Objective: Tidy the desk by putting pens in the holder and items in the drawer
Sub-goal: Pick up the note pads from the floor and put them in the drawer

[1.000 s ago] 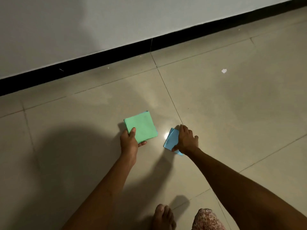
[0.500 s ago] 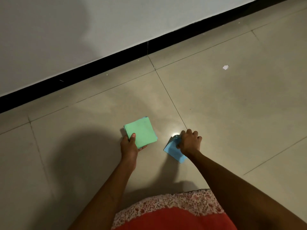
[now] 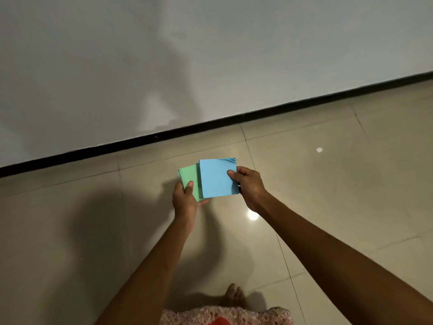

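The right hand (image 3: 248, 184) pinches the blue pad (image 3: 216, 178), overlapping the green pad (image 3: 191, 175) clasped in the left hand (image 3: 185, 200).

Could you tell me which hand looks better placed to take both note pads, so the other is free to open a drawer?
Left, probably: the left hand grips the green pad underneath, and the blue pad, pinched by the right hand, already overlaps it.

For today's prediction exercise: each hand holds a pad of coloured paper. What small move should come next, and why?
Probably slide the blue pad squarely over the green pad. The right hand already holds it overlapping the green one in the left hand, so stacking would free a hand.
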{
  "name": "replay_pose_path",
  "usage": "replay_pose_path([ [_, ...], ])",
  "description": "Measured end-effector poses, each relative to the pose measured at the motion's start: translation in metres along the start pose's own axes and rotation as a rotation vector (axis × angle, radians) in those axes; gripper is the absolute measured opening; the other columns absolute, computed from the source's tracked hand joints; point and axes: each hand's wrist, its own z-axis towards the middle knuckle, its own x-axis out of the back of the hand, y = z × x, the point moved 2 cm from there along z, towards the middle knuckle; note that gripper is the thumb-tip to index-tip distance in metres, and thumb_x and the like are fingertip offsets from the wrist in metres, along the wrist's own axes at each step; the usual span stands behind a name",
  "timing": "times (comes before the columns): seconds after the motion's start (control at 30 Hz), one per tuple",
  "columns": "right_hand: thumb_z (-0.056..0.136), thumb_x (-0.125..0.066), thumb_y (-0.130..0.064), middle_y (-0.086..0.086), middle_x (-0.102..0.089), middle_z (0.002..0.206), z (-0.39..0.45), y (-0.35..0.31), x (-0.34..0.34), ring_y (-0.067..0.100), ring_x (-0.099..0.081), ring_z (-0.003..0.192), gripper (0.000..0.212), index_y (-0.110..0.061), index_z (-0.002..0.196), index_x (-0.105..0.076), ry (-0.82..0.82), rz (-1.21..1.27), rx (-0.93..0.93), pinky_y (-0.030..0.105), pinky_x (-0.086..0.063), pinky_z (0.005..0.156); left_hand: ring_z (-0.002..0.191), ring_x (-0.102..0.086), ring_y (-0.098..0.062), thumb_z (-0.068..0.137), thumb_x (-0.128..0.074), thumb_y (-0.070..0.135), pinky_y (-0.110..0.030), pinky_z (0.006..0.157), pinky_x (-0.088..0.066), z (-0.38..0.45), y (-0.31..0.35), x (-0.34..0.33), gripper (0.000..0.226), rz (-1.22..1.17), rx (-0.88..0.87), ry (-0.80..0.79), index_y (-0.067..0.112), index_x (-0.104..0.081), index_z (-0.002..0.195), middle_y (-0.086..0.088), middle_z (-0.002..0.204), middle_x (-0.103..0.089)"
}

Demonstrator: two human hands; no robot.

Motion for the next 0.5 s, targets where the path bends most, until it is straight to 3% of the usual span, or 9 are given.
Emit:
replay_pose_path([
  [0.1, 0.091, -0.061, -0.012, 0.005, -0.065, 0.099, -0.038, -0.046, -0.039, 0.013, -0.058, 0.077, 0.019, -0.006, 0.108, -0.065, 0.015, -0.100, 0.104, 0.021, -0.048, 0.067, 0.101, -0.061, -0.033, 0.100, -0.039, 0.012, -0.041, 0.065, -0.057, -0.024, 0.046, 0.018, 0.027, -0.006, -0.026, -0.002, 0.004, -0.047, 0.124, -0.018, 0.117, -0.058],
  [0.17, 0.092, -0.060, -0.013, 0.005, -0.065, 0.103, -0.056, -0.068, -0.058, 0.014, -0.057, 0.081, 0.024, -0.005, 0.114, -0.064, 0.056, -0.138, 0.159, 0.016, -0.045, 0.061, 0.103, -0.061, -0.034, 0.101, -0.037, 0.015, -0.044, 0.071, -0.057, -0.037, 0.071, 0.027, 0.027, -0.040, -0.044, 0.004, 0.006, -0.047, 0.125, -0.017, 0.118, -0.058],
  [0.33, 0.091, -0.062, -0.013, 0.007, -0.067, 0.110, -0.095, -0.100, -0.099, 0.017, -0.058, 0.089, 0.025, -0.004, 0.114, -0.066, 0.107, -0.152, 0.222, 0.021, -0.047, 0.068, 0.099, -0.061, -0.031, 0.103, -0.034, 0.024, -0.043, 0.070, -0.058, -0.068, 0.116, 0.055, 0.029, -0.188, -0.083, 0.076, 0.011, -0.049, 0.123, -0.013, 0.113, -0.059],
  [0.5, 0.094, -0.057, -0.014, 0.006, -0.064, 0.112, -0.133, -0.112, -0.133, 0.016, -0.057, 0.091, 0.026, -0.005, 0.118, -0.061, 0.011, -0.269, 0.296, 0.020, -0.048, 0.066, 0.094, -0.060, -0.027, 0.102, -0.035, 0.029, -0.044, 0.072, -0.057, -0.100, 0.132, 0.086, 0.029, -0.309, -0.051, 0.148, 0.017, -0.047, 0.126, -0.007, 0.102, -0.058],
])
